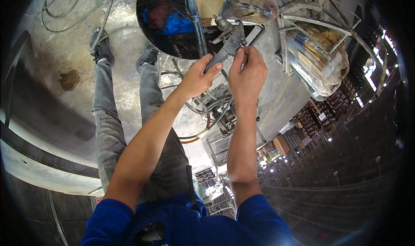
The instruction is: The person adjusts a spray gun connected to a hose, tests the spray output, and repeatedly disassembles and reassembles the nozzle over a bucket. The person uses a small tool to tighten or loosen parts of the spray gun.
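Both my hands are raised in front of me at a grey metal tool [229, 46] with a flat, bar-like body, whose exact kind I cannot make out. My left hand [198, 76] is closed round its lower end, thumb on top. At the other end my right hand [248, 73] has thumb and fingers drawn together in a pinch against the tool's edge; what lies between the fingertips is hidden. Just beyond are metal lever-like parts with a rounded knob [222, 23], close against the tool. Behind them opens a dark drum [145, 34] with blue and reddish material inside.
A coated upright bar [196, 27] crosses the drum's opening. Hoses [209, 116] and a metal mechanism [225, 118] lie below my hands. At the right, a metal frame [317, 19] stands by a plastic-covered bundle [317, 57]. A thin hose [58, 30] curls on the floor at the upper left.
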### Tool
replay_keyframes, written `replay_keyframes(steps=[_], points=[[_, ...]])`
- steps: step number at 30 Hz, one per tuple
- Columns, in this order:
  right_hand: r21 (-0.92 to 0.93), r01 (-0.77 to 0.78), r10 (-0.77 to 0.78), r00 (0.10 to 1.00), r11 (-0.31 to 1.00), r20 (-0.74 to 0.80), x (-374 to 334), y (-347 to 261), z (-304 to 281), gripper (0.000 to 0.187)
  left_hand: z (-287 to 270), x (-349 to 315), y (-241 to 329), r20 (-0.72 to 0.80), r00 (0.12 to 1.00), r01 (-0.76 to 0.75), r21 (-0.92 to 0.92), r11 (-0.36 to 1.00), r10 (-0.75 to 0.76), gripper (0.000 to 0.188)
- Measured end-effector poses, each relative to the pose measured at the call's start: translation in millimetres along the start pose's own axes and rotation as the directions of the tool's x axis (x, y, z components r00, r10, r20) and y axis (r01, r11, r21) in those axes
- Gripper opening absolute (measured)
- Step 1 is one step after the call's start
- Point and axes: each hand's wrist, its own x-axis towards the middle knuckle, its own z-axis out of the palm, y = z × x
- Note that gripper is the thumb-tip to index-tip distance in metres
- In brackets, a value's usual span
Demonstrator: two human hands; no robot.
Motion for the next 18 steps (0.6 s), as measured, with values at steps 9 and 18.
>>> replay_keyframes(steps=[9, 18], points=[[0.115, 0.009, -0.011, 1.0, 0.993, 0.016, -0.9, -5.5, 2.3, 0.018, 10.4, 4.4, 8.8, -0.276, 0.922, -0.121, 0.463, 0.878, 0.273, 0.056], [0.139, -0.125, 0.107, 0.985, 0.982, 0.132, 4.0, -7.3, -2.1, 0.016, 3.4, 6.7, 11.2, -0.256, 0.925, -0.143, 0.452, 0.881, 0.281, 0.055]])
